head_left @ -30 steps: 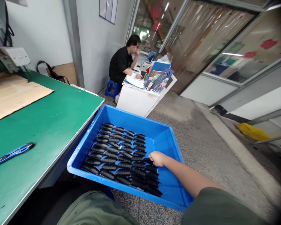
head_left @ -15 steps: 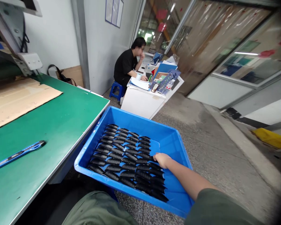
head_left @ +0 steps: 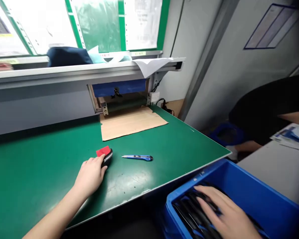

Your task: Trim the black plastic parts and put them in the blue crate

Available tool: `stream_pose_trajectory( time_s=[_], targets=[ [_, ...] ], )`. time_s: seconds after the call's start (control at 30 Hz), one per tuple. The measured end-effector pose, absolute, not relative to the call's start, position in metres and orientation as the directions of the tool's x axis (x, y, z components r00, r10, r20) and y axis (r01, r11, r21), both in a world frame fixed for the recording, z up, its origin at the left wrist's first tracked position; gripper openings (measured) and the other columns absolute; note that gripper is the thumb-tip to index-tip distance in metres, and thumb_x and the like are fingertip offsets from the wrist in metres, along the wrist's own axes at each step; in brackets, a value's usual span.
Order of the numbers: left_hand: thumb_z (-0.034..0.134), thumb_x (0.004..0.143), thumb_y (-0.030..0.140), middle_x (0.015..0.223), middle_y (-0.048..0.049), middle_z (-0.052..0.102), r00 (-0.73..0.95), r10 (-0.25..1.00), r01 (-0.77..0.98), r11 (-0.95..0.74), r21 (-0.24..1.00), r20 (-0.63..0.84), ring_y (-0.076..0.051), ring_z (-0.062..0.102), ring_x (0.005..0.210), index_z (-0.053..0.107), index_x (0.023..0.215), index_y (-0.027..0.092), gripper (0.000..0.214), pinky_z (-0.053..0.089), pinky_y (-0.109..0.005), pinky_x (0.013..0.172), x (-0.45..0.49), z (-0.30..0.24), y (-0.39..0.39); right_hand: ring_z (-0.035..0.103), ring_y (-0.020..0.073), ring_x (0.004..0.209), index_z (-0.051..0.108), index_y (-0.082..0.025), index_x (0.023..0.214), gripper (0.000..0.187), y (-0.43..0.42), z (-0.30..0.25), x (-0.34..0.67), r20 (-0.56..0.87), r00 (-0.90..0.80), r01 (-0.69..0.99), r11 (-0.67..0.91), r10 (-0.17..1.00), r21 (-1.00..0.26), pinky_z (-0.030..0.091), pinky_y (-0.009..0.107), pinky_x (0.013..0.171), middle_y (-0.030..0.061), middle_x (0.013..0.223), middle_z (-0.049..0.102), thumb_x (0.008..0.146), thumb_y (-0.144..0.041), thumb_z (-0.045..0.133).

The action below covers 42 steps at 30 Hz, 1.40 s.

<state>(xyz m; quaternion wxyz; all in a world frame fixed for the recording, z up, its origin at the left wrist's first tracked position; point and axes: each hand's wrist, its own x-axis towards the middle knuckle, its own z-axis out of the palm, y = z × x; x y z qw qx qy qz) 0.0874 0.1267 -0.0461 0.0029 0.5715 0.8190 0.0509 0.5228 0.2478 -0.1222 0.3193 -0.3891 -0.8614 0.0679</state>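
- Green counter [head_left: 52, 166] is lit from windows at twelve o'clock.
- A black part [head_left: 107, 157] with a red tab is touched by the loosely curled left hand [head_left: 91, 174]; a firm grip should be secured before lifting.
- A blue knife [head_left: 137, 157] lies at three o'clock of it.
- The right hand [head_left: 224, 212] is spread open over black parts in the blue bin [head_left: 264, 189].

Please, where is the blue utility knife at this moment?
In the head view, the blue utility knife lies flat on the green table, just right of the black part at the left hand and in front of the cardboard sheet.
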Motion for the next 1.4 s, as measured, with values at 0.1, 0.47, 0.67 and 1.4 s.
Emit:
stream_pose_trajectory(
  time_s=[0.1, 0.47, 0.67, 1.4],
  targets=[
    [0.035, 0.093, 0.024, 0.119, -0.0137, 0.061, -0.33, 0.941, 0.937, 0.317, 0.148, 0.071, -0.031, 0.052, 0.106, 0.039, 0.139, 0.015, 0.047, 0.04, -0.041, 0.087, 0.079, -0.044, 0.111, 0.055, 0.0241, 0.106, 0.058, -0.025, 0.116, 0.025, 0.249, -0.072, 0.409, 0.51, -0.655, 0.45, 0.83, 0.558, -0.33, 0.044, 0.039, 0.089, 0.0068, 0.115, 0.061, 0.097, -0.034, 0.046],
    [0.052, 0.081, 0.024, 0.12, -0.0211, 0.055, -0.298, 0.953, 0.849, 0.238, 0.471, 0.056, -0.039, 0.047, 0.107, 0.044, 0.138, 0.011, 0.059, 0.034, -0.051, 0.089, 0.074, -0.053, 0.111, 0.049, 0.0253, 0.087, 0.063, -0.022, 0.098, 0.02, 0.266, -0.094, 0.27, 0.509, -0.596, 0.58, 0.771, 0.621, -0.262, 0.036, 0.042, 0.075, 0.0083, 0.092, 0.057, 0.098, -0.033, 0.047],
    [0.065, 0.074, 0.028, 0.111, -0.0166, 0.06, -0.392, 0.92, 0.531, 0.22, 0.818, 0.006, -0.038, 0.05, 0.107, 0.062, 0.119, 0.018, 0.046, 0.033, -0.051, 0.094, 0.061, -0.056, 0.106, 0.05, 0.0237, 0.083, 0.056, -0.021, 0.096, 0.023, 0.266, -0.093, 0.274, 0.531, -0.595, 0.503, 0.795, 0.604, -0.34, 0.04, 0.038, 0.072, 0.0075, 0.092, 0.056, 0.101, -0.033, 0.037],
    [0.065, 0.086, 0.021, 0.135, -0.0075, 0.052, -0.542, 0.84, -0.573, -0.357, 0.737, -0.015, -0.027, 0.043, 0.13, 0.047, 0.13, 0.028, 0.048, 0.04, -0.039, 0.107, 0.039, -0.064, 0.063, 0.046, 0.0234, 0.081, 0.052, -0.017, 0.12, 0.061, 0.193, -0.081, 0.171, 0.535, -0.763, 0.115, 0.89, 0.363, -0.44, 0.031, 0.034, 0.071, 0.0087, 0.094, 0.055, 0.097, -0.065, 0.022]
  ],
)
